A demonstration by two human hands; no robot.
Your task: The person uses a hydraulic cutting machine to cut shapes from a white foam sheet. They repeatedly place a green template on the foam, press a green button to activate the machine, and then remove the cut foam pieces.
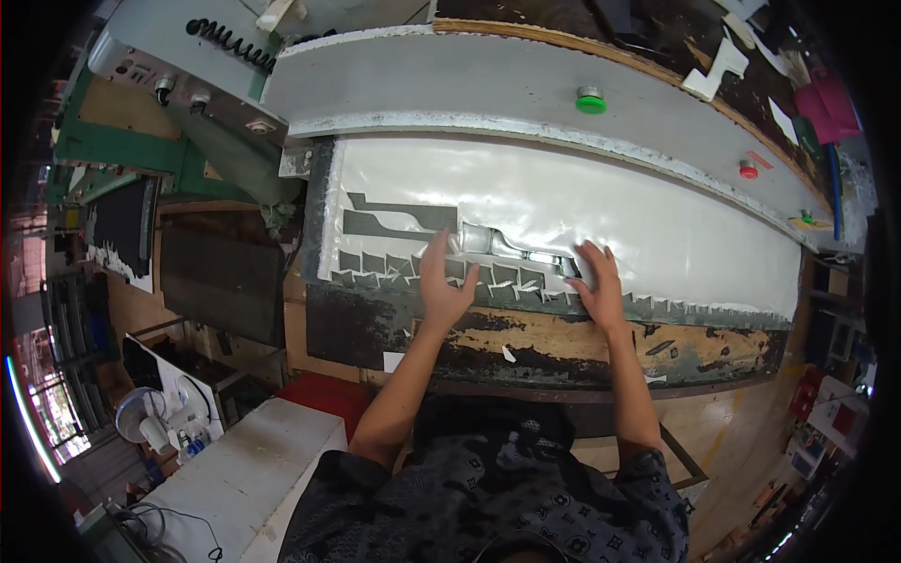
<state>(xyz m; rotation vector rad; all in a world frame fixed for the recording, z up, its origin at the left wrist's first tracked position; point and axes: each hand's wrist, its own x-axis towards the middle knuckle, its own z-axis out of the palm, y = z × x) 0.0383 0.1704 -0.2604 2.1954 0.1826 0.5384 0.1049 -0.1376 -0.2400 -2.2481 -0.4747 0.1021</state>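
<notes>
A shiny metal cutting die [511, 246], long and curved in outline, lies on a white sheet [601, 206]. My left hand [444, 289] is at its left end, fingers stretched out and thumb apart. Around its right end my right hand [599, 286] is spread, thumb below and fingers above, slightly blurred. Whether the fingertips press on the metal I cannot tell. Dark cut-outs of a similar curved outline [399, 223] show to the left of the die. Along the sheet's near edge runs a row of small cut gaps [375, 267] with white slivers.
Beyond the sheet, a grey machine beam [450, 89] spans the bench, with a green button [590, 100] and a red button [748, 169]. A worn wooden ledge [526, 342] lies nearest me. A control box [169, 70] stands far left, a white table [253, 460] near left.
</notes>
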